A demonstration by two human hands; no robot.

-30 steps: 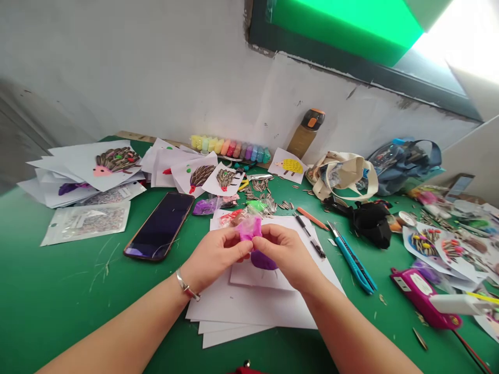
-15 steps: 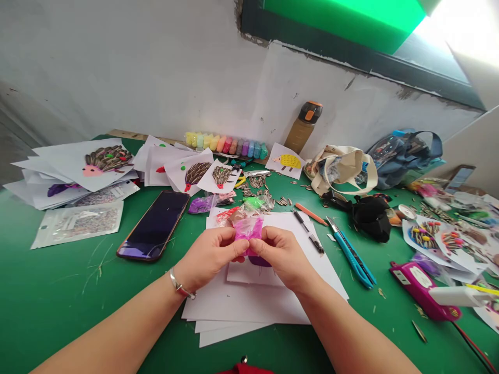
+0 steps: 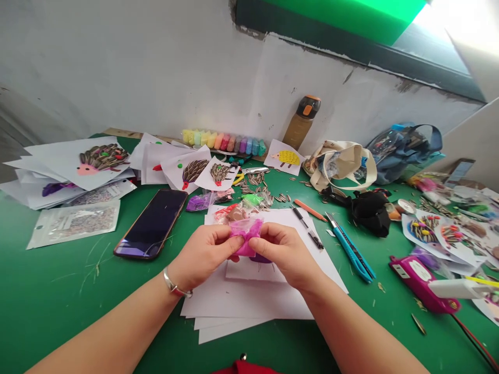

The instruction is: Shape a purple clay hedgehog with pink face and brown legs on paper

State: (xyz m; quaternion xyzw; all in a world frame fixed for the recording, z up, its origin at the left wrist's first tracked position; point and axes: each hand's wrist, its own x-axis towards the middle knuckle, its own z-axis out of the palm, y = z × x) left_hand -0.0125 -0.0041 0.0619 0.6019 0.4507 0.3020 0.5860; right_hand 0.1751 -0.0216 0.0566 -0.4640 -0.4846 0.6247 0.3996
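Observation:
A small clear bag of pink clay (image 3: 246,236) is pinched between both hands above the white paper sheets (image 3: 249,302). My left hand (image 3: 208,253) grips its left side with thumb and fingers. On the right side, my right hand (image 3: 284,252) presses it with the thumb in front. Below the bag, a purple shape (image 3: 261,258) shows partly on a smaller white sheet. Just behind lie bags of brown clay (image 3: 236,213) and green clay (image 3: 252,200). A black pen (image 3: 307,228) rests on the paper's right part.
A phone (image 3: 152,223) and paper stack (image 3: 50,171) lie left. Right are an orange stick (image 3: 310,210), blue cutter (image 3: 351,249), black cloth (image 3: 370,213) and magenta glue gun (image 3: 423,283). Behind stand a bottle (image 3: 302,122), cloth bag (image 3: 341,163), scattered seeds (image 3: 255,179) and coloured clay packs (image 3: 224,142).
The pink clay bag has tilted and spread between my fingers, showing more of its pink face. Both hands keep their hold. The camera view has shifted slightly.

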